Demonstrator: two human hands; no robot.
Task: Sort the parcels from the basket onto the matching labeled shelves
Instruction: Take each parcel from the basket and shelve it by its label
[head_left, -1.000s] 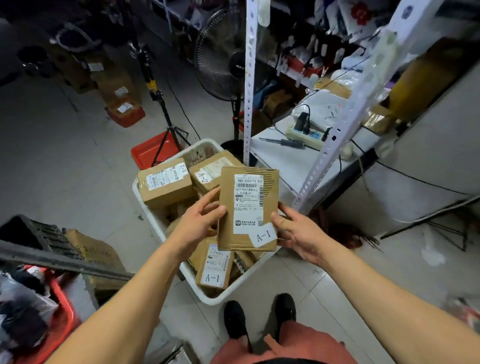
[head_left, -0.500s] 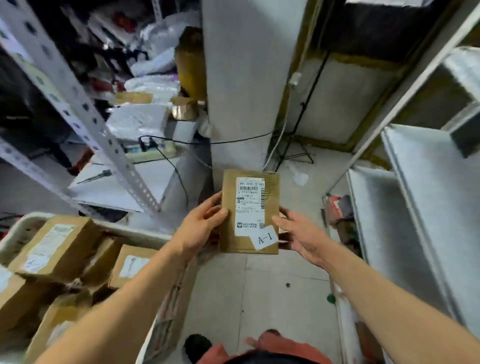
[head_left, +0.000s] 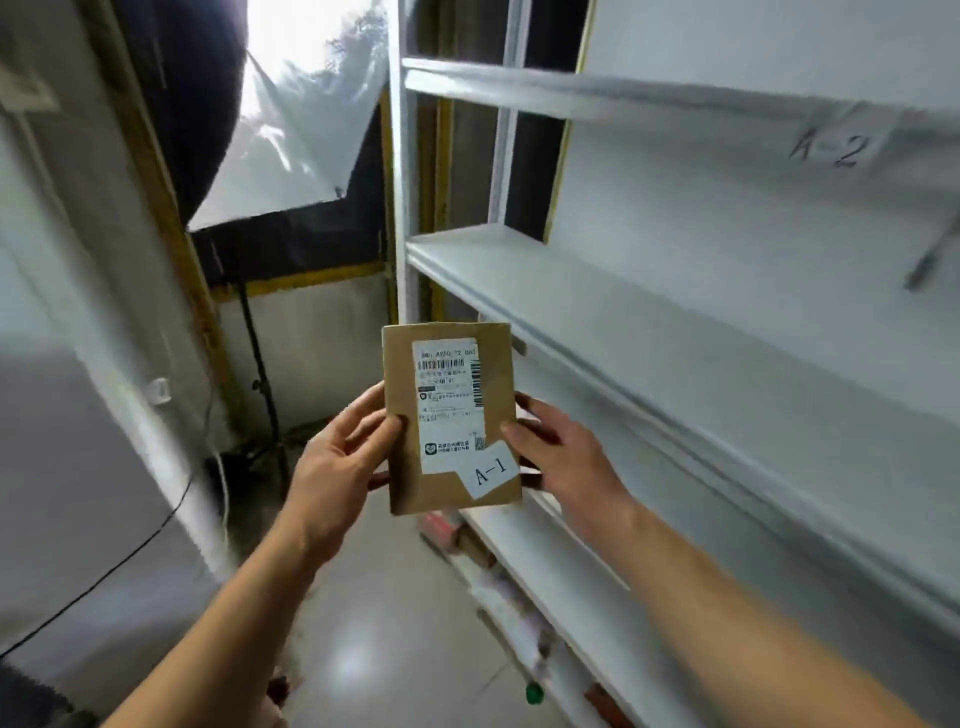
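In the head view, a flat brown cardboard parcel (head_left: 451, 418) is standing upright at the centre of the frame, held up in the air between two bare hands. The left hand (head_left: 340, 457) is gripping the parcel's left edge, its thumb lying across the front face and its fingers curling behind. The right hand (head_left: 563, 452) is gripping the right edge in the same way, thumb tip pressing on the front near the lower right corner, fingers wrapping round the back. Both forearms are reaching up from the bottom of the frame.

A white shipping label (head_left: 451, 405) is covering much of the parcel's front, with a barcode near its top; the small print is too blurred to read. A white tag reading "A-1" (head_left: 491, 474) is sitting tilted at the parcel's lower right corner, overlapping the shipping label.

A white shelving unit (head_left: 675, 332) is filling the right half of the frame, its boards running from the centre toward the right edge. The parcel is hanging just in front of its left end, touching none of the boards. A paper label reading "A-2" (head_left: 831, 148) is sticking on the front lip of the top board, at upper right.

A softbox light (head_left: 296, 135) is glowing at upper left, on a dark stand (head_left: 260, 374) below it. A black cable (head_left: 104, 574) is trailing across the lower left.
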